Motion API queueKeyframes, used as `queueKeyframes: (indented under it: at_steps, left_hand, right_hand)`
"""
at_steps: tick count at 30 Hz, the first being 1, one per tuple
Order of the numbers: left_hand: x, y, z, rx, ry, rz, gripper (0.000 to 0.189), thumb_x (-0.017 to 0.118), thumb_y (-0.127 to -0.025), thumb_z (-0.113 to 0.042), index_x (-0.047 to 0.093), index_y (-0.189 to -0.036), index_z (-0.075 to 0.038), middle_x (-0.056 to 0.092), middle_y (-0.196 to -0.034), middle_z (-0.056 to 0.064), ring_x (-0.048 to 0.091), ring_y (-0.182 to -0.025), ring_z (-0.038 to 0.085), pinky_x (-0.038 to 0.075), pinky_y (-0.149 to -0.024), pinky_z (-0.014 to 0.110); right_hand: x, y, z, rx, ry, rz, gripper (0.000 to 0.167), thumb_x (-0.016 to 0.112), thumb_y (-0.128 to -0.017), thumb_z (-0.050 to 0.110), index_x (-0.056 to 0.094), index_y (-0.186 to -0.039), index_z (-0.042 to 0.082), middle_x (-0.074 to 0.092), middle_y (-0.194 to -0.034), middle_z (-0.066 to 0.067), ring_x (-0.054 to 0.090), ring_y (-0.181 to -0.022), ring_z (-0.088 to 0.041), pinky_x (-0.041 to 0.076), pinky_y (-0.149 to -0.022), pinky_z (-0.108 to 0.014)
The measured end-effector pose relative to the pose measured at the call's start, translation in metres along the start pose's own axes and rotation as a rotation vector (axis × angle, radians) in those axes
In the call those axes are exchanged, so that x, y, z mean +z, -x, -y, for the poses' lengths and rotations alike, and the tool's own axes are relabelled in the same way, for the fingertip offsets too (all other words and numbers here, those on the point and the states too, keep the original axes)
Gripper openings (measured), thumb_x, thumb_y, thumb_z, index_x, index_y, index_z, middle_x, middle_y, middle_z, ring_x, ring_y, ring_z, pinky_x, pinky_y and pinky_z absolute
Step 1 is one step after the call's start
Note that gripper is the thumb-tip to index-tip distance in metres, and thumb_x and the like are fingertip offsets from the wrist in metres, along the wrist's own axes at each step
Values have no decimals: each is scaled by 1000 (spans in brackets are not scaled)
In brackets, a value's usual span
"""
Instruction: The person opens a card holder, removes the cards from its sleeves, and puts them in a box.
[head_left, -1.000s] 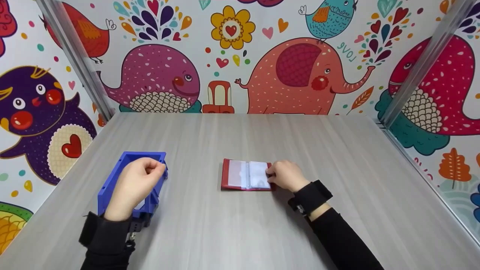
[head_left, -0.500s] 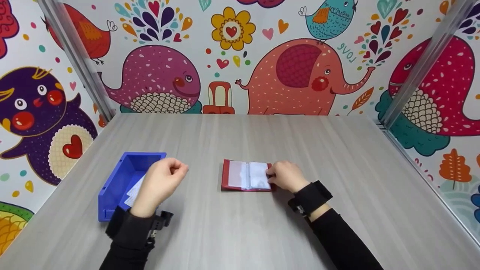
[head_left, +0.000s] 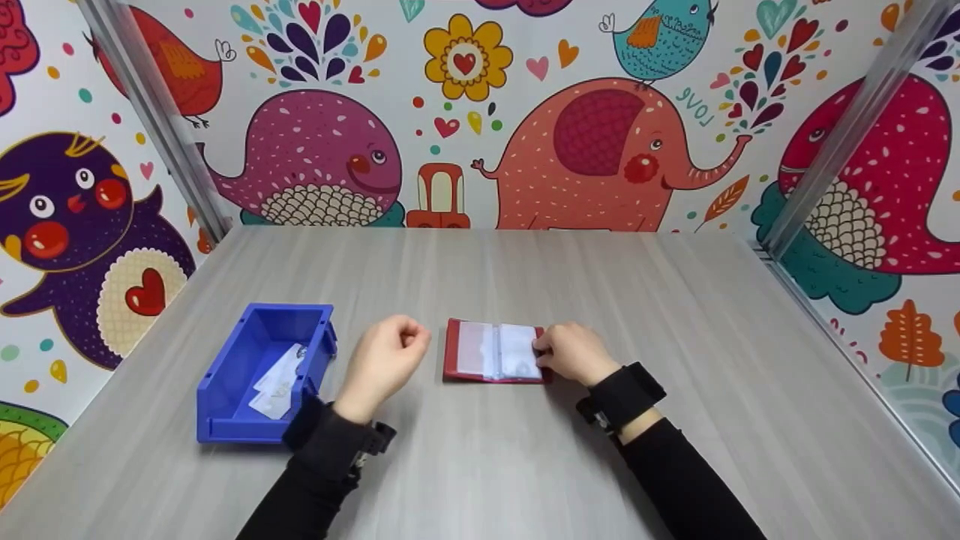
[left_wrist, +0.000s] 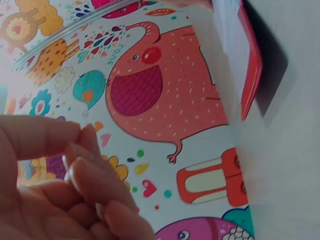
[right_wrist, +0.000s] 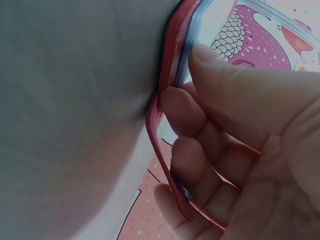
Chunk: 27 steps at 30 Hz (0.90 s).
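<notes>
A red card holder (head_left: 477, 350) lies open on the table, its clear sleeves showing. At its right edge my right hand (head_left: 576, 352) grips it. In the right wrist view the thumb (right_wrist: 235, 85) rests on the stack of sleeves, and curled fingers sit against the red cover (right_wrist: 155, 127). My left hand (head_left: 382, 364) hovers just left of the holder, not touching it. Its fingers curl in with the thumb near the fingertips, and the left wrist view shows nothing between them (left_wrist: 95, 170). The holder's red edge (left_wrist: 253, 75) appears at upper right there.
A blue plastic bin (head_left: 240, 430) stands at left, by the left wrist. Several pale cards (head_left: 277, 382) lie inside it. Printed panels (head_left: 442, 97) wall the table at the back and both sides, with metal posts in the corners.
My left hand has moved right, from over the blue bin to beside the card holder, uncovering the cards in the bin. The right hand and the holder have stayed put.
</notes>
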<state>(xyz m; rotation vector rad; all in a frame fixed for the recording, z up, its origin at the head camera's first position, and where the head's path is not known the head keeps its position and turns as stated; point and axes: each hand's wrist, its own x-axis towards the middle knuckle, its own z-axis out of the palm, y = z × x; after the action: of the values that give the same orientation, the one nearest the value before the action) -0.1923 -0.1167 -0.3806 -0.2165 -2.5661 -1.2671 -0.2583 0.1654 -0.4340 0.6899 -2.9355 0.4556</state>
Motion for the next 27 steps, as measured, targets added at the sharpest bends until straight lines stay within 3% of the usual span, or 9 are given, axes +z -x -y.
queueKeyframes:
  at_steps: [7,13,20,27]
  left_hand:
    - [25,-4,3,12,-6,19,9,65,-89,-11,69,-87,-3,59,-73,1,51,-64,14,44,-63,33]
    - [43,-9,8,44,-76,29,11,63,-87,-9,66,-77,-6,57,-70,0,51,-63,16,44,-62,34]
    - [57,-13,12,39,-165,62,15,60,-88,-9,63,-73,-9,54,-67,-2,50,-63,17,44,-63,35]
    - [68,-19,16,34,-217,80,12,64,-84,-9,67,-73,-9,63,-71,0,59,-65,19,48,-63,38]
  right_hand:
    - [0,0,0,-4,1,4,15,83,-78,9,79,-93,10,70,-86,-7,59,-73,-22,50,-68,-42]
    - [0,-1,1,2,1,9,13,83,-79,9,79,-91,9,68,-83,-6,56,-71,-20,49,-67,-41]
    - [0,0,1,-12,9,-1,11,83,-79,9,78,-88,10,68,-82,-5,58,-72,-21,50,-67,-43]
    - [0,0,0,-24,-5,-4,12,83,-78,8,78,-90,8,70,-85,-7,60,-73,-22,50,-70,-42]
